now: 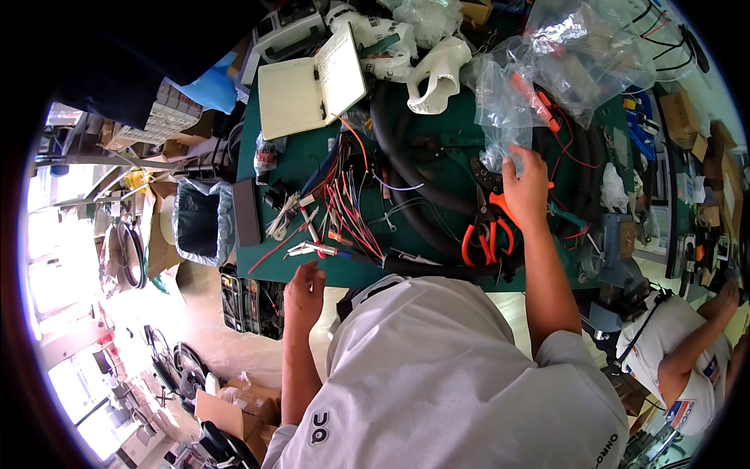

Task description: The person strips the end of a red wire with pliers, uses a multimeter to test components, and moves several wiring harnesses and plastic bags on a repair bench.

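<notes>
My right hand [526,187] is at the right of the green-topped table, its fingers closed on the lower end of a clear plastic bag [500,105]. Just below that hand lie orange-handled pliers [489,238], beside a black-jawed tool [486,178]. By the front edge of the table is my left hand [303,297], fingers loosely curled and slightly apart, with nothing seen in them. Close to it are white-tipped cable ends [311,248] and a bundle of red and dark wires [348,195]. A thick black cable [426,223] loops across the tabletop [312,160].
An open notebook [293,98] and a white plastic part [439,76] occupy the far side. More clear bags [590,59] cover the far right corner. A lined bin [201,221] stands left of the table. At the lower right, another person [676,352] works nearby.
</notes>
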Action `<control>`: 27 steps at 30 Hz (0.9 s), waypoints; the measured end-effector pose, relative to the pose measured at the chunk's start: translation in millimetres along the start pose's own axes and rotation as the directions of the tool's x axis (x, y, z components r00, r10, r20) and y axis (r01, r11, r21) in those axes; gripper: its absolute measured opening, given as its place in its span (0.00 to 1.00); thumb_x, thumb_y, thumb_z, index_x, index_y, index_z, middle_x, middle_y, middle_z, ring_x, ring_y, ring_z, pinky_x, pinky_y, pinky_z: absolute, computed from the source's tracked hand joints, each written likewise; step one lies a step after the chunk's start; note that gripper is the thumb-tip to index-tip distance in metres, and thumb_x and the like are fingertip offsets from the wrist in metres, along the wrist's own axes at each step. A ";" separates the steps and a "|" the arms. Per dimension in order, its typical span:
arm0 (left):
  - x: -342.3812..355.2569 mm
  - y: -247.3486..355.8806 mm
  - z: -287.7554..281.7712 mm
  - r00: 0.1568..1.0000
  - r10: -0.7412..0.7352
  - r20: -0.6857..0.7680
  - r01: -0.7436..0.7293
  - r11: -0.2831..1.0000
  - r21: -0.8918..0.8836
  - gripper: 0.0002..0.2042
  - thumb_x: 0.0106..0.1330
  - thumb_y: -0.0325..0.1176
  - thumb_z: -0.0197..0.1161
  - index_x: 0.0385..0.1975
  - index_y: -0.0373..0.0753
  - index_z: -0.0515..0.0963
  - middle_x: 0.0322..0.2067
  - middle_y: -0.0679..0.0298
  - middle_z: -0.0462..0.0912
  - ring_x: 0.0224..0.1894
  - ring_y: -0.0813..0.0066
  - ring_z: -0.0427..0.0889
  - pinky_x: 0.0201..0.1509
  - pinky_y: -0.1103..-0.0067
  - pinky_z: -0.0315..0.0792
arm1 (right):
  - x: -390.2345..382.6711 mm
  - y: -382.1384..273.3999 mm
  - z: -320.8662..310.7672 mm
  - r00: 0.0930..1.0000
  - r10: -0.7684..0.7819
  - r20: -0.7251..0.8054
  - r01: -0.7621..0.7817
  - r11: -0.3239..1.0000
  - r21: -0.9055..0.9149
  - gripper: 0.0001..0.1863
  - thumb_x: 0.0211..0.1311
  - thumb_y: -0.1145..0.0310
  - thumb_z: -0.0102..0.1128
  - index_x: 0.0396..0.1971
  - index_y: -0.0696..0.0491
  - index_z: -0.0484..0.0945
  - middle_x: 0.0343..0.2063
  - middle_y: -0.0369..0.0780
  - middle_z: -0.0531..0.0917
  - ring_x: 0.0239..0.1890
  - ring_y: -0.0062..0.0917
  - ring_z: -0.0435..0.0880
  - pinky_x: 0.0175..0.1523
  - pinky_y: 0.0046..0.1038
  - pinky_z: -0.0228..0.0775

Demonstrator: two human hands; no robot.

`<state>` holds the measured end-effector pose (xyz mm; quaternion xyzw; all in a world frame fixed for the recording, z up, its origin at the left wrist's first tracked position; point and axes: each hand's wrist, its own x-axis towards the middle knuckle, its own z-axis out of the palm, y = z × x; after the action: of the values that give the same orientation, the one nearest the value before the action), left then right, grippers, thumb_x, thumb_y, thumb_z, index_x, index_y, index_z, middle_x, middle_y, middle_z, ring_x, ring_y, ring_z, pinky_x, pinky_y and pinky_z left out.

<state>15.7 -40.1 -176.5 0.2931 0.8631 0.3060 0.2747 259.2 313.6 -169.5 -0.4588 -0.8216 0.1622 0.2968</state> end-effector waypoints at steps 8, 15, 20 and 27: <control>19.1 8.6 -8.1 0.997 0.069 0.039 -0.069 0.998 0.002 0.13 0.68 0.33 0.58 0.46 0.31 0.76 0.35 0.49 0.84 0.39 0.57 0.85 0.44 0.71 0.76 | -49.9 -5.8 -14.5 0.993 0.108 0.038 -0.110 0.993 0.043 0.11 0.58 0.73 0.59 0.41 0.58 0.77 0.38 0.47 0.80 0.43 0.43 0.77 0.49 0.40 0.67; 43.8 7.1 -17.2 0.992 0.069 0.109 -0.087 0.982 0.170 0.12 0.67 0.37 0.58 0.32 0.32 0.78 0.22 0.53 0.81 0.26 0.58 0.82 0.31 0.69 0.72 | -91.3 -1.1 -33.8 0.981 0.117 -0.155 -0.136 0.983 -0.123 0.12 0.55 0.75 0.58 0.41 0.55 0.77 0.42 0.45 0.79 0.46 0.44 0.75 0.52 0.40 0.65; 49.2 14.5 -18.2 0.975 0.154 0.162 -0.186 0.961 0.206 0.19 0.68 0.41 0.56 0.21 0.31 0.76 0.14 0.54 0.74 0.17 0.64 0.74 0.25 0.69 0.66 | -133.2 2.2 -48.6 0.909 0.191 -0.370 -0.258 0.956 -0.140 0.15 0.56 0.76 0.57 0.44 0.56 0.74 0.45 0.45 0.78 0.47 0.43 0.74 0.54 0.40 0.64; 58.7 27.6 -14.4 0.940 0.237 0.247 -0.300 0.918 0.260 0.20 0.69 0.42 0.57 0.20 0.31 0.73 0.14 0.51 0.72 0.16 0.59 0.70 0.23 0.67 0.63 | -184.6 1.3 -59.9 0.907 0.301 -0.295 -0.344 0.933 -0.106 0.19 0.57 0.69 0.62 0.48 0.57 0.72 0.48 0.46 0.76 0.51 0.44 0.71 0.56 0.41 0.62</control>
<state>-24.1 11.9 -165.2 0.4776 0.8162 0.1764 0.2731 372.5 157.0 -186.6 -0.6282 -0.6953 0.0794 0.3400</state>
